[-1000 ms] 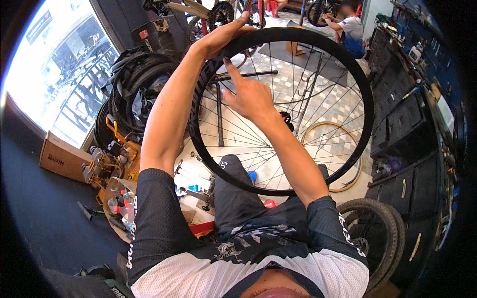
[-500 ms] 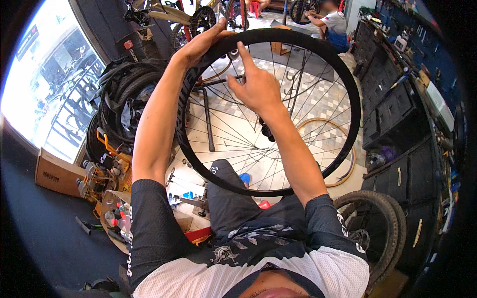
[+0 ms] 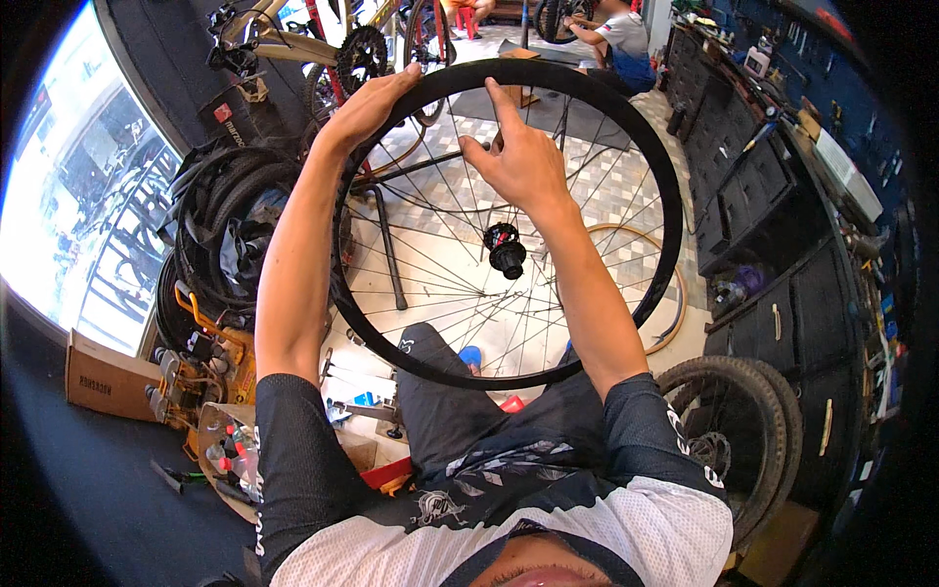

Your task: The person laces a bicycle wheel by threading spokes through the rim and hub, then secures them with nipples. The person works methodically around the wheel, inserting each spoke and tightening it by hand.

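Note:
A black-rimmed bicycle wheel (image 3: pixel 668 210) without a tire stands tilted before me, its lower edge at my thighs. Thin dark spokes run to its black hub (image 3: pixel 505 250), which shows left of my right forearm. My left hand (image 3: pixel 370 110) is closed against the outer edge of the rim at the upper left; some of its fingers are hidden. Over the upper spokes is my right hand (image 3: pixel 523 166), index finger stretched up to the inner edge of the rim and thumb held apart. Nothing is gripped in it.
Black tires (image 3: pixel 230 196) hang at the left beside yellow equipment (image 3: pixel 220 352). A bike frame (image 3: pixel 298 49) stands ahead. A co-worker (image 3: pixel 621 44) crouches far off. Black drawers (image 3: pixel 763 205) line the right, with knobby tires (image 3: pixel 773 411) nearby. A tan-walled tire (image 3: pixel 675 313) lies beyond the wheel.
The wheel has shifted and turned slightly; its hub has come out from behind my right forearm, and lettering on the left rim no longer shows. My left hand sits lower along the rim.

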The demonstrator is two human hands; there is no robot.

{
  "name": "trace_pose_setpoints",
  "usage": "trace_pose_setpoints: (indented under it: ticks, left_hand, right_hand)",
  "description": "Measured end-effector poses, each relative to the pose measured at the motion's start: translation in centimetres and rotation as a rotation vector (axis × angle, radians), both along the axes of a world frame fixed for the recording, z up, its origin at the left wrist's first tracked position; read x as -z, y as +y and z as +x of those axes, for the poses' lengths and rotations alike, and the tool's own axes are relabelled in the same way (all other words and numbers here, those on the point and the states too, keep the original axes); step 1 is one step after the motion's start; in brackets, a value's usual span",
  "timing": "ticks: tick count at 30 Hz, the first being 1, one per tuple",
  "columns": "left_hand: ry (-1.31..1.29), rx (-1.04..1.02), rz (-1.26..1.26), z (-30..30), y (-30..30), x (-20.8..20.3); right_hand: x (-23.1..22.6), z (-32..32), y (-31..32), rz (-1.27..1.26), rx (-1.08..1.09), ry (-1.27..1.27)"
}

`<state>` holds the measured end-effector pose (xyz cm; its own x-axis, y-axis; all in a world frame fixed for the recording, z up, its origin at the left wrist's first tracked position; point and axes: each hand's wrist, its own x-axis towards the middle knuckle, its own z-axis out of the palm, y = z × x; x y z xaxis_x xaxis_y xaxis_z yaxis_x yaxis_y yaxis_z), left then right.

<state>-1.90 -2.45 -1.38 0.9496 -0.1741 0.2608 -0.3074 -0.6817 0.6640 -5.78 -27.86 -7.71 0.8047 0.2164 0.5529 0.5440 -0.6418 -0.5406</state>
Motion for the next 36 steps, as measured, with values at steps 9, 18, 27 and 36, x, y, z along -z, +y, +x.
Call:
trace_pose_setpoints:
  ticks: [9,18,27,36]
  left_hand:
    - [-0.097,0.035,-0.095,-1.0,-0.9,0.3]
    - [-0.078,0.043,-0.102,-0.4,0.1,0.7]
    - [-0.05,0.031,-0.072,0.2,0.7,0.9]
    - [-0.193,0.031,-0.066,-0.1,-0.5,1.3]
  right_hand:
    - [0.4,0.2,-3.2,0.039,0.057,0.045]
    - [0.5,-0.6,-5.6,0.092,0.092,0.04]
    - [1.6,-0.2,-7.7,0.124,0.11,0.055]
    - [3.5,-0.1,-10.7,0.177,0.195,0.057]
